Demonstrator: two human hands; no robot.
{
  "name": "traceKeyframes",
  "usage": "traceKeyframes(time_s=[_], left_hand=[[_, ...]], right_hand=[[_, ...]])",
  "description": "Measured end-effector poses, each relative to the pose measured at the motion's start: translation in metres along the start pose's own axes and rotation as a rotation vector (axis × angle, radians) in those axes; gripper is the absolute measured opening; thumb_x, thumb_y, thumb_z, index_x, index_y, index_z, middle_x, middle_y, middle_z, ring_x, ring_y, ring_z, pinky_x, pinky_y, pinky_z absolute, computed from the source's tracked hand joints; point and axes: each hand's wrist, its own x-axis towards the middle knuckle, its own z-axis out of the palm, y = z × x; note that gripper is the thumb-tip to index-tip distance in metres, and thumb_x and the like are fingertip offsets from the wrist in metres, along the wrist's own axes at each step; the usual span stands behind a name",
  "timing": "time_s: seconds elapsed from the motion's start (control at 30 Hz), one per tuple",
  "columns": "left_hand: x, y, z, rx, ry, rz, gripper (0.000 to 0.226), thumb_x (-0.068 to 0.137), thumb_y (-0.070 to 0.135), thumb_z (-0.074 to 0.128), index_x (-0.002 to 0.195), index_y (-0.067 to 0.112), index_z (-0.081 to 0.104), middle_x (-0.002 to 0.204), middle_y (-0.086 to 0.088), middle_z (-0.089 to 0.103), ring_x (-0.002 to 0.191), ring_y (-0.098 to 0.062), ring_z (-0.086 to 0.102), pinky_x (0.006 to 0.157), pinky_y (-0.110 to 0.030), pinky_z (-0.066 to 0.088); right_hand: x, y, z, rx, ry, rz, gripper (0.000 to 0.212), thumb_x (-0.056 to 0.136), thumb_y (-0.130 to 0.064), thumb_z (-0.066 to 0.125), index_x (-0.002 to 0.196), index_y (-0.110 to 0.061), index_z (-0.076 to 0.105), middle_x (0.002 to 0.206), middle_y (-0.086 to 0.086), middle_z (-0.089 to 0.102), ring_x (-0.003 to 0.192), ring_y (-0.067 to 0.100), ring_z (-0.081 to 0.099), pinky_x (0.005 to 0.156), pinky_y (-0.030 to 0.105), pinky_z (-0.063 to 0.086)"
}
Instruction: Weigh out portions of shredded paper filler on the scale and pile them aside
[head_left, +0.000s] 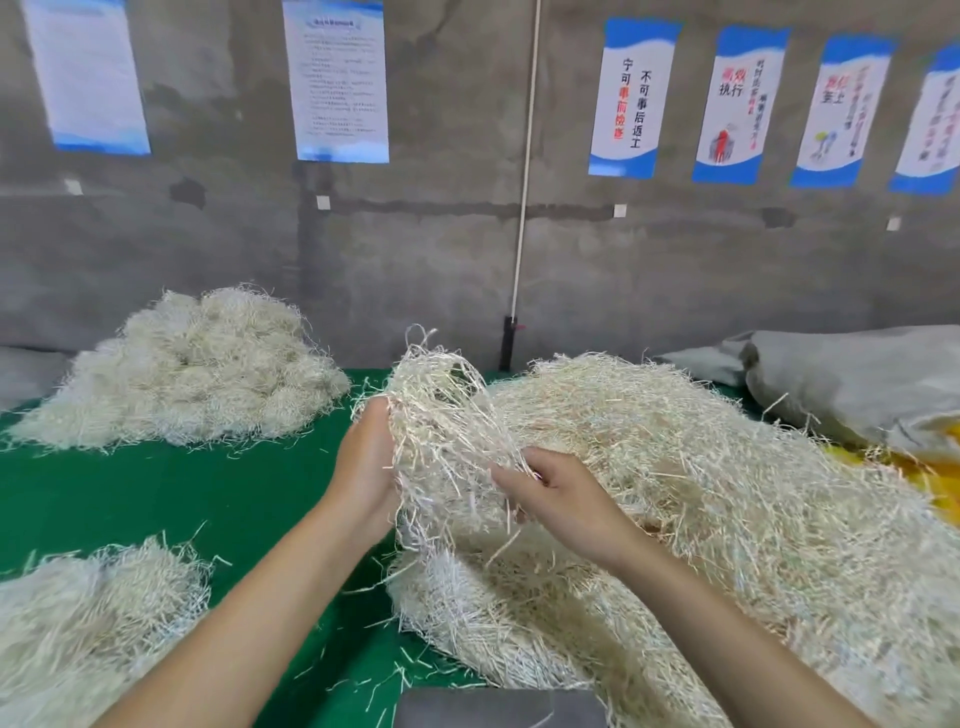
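The left hand (363, 467) is up at chest height with its fingers sunk into a handful of shredded paper (441, 415), curled round its left flank as far as I can see. The right hand (561, 499) has its fingers curled into the lower right edge, pinching a tuft of strands. Both hands are closed on the same clump, and it hangs between them above the near edge of the big loose heap (727, 493) on the right of the green table (182, 499).

It looks like very light stuff, soft and springy, with nothing stiff in it. The strands tangle, so I'd judge that a pull will drag a trailing beard of neighbours out of the heap. Pinching a few threads will shed most of it. It is better to cup it from both sides and underneath, squeezing loosely.

The grey scale (498, 709) sits just below the forearms at the front edge, and its platform is only partly in view. To the left lie a near pile (78, 623) and a far pile (197, 374) against the wall, which I take to be done portions. A grey sack (857, 384) slumps behind the heap.
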Motion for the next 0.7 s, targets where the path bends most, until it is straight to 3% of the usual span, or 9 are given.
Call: traceKeyframes(time_s=[0.13,0.17,0.27,0.37,0.43,0.5,0.6,0.67,0.7], left_hand=[[0.007,0.008,-0.002,-0.212,0.136,0.028,0.028,0.100,0.030,0.035,0.100,0.013,0.058,0.116,-0.006,0.065,0.115,-0.023,0.059,0.108,-0.052,0.039],[0.008,0.010,-0.002,-0.268,0.137,0.037,0.030,0.102,0.032,0.035,0.099,0.014,0.059,0.113,-0.006,0.065,0.110,-0.022,0.061,0.103,-0.048,0.046],[0.009,0.019,0.002,-0.446,0.065,0.094,0.037,0.104,0.038,0.035,0.091,0.017,0.063,0.089,-0.003,0.072,0.079,-0.017,0.069,0.068,-0.032,0.059],[0.011,0.025,0.000,-0.557,-0.055,0.083,0.043,0.102,0.041,0.035,0.090,0.015,0.067,0.082,-0.009,0.074,0.071,-0.019,0.072,0.063,-0.031,0.059],[0.012,0.029,-0.005,-0.601,-0.128,0.025,0.052,0.101,0.045,0.033,0.086,0.008,0.067,0.068,-0.008,0.067,0.054,-0.015,0.063,0.050,-0.023,0.053],[0.014,0.034,-0.009,-0.449,-0.102,0.024,0.057,0.101,0.052,0.033,0.093,0.005,0.064,0.062,-0.007,0.064,0.048,-0.013,0.056,0.041,-0.021,0.048],[0.018,0.041,-0.009,0.192,-0.008,0.169,0.035,0.100,0.047,0.040,0.096,0.019,0.062,0.080,-0.004,0.071,0.063,-0.012,0.064,0.055,-0.028,0.056],[0.018,0.035,-0.010,0.739,-0.039,0.277,0.029,0.098,0.045,0.044,0.111,0.021,0.054,0.101,0.001,0.064,0.079,-0.008,0.060,0.063,-0.031,0.055],[0.016,0.028,-0.011,0.915,-0.099,0.310,0.038,0.096,0.044,0.047,0.125,0.020,0.047,0.102,0.003,0.060,0.080,-0.008,0.059,0.061,-0.032,0.055]], right_hand=[[-0.012,0.035,-0.002,0.038,0.013,0.112,0.025,0.095,-0.043,0.058,0.083,-0.022,0.066,0.069,-0.013,0.066,0.057,0.000,0.059,0.056,0.015,0.047],[-0.015,0.044,-0.002,0.029,0.018,0.154,0.024,0.095,-0.041,0.059,0.088,-0.020,0.069,0.071,-0.013,0.066,0.057,0.000,0.060,0.056,0.014,0.047],[-0.021,0.070,-0.001,-0.056,0.001,0.253,0.024,0.096,-0.036,0.060,0.091,-0.014,0.069,0.069,-0.010,0.061,0.048,-0.002,0.049,0.049,0.012,0.041],[-0.027,0.082,-0.004,-0.085,0.003,0.302,0.019,0.096,-0.038,0.060,0.093,-0.021,0.068,0.067,-0.006,0.062,0.042,-0.001,0.042,0.042,0.017,0.035],[-0.031,0.088,-0.008,-0.131,0.039,0.344,0.014,0.096,-0.039,0.060,0.091,-0.027,0.066,0.073,-0.008,0.066,0.041,0.000,0.047,0.041,0.015,0.036],[-0.038,0.096,-0.016,-0.130,0.054,0.422,0.006,0.096,-0.029,0.060,0.100,-0.026,0.065,0.092,-0.003,0.069,0.041,-0.002,0.052,0.043,0.015,0.039],[-0.049,0.107,-0.030,-0.082,0.133,0.569,0.043,0.101,-0.014,0.053,0.142,-0.022,0.046,0.109,0.005,0.064,0.037,-0.001,0.044,0.038,0.019,0.037],[-0.053,0.107,-0.035,-0.088,0.188,0.595,0.049,0.102,-0.012,0.050,0.149,-0.017,0.038,0.087,0.003,0.070,0.034,0.001,0.042,0.037,0.020,0.036],[-0.052,0.105,-0.035,-0.071,0.220,0.596,0.051,0.101,-0.011,0.051,0.149,-0.014,0.036,0.071,0.001,0.070,0.033,0.001,0.042,0.035,0.020,0.036]])
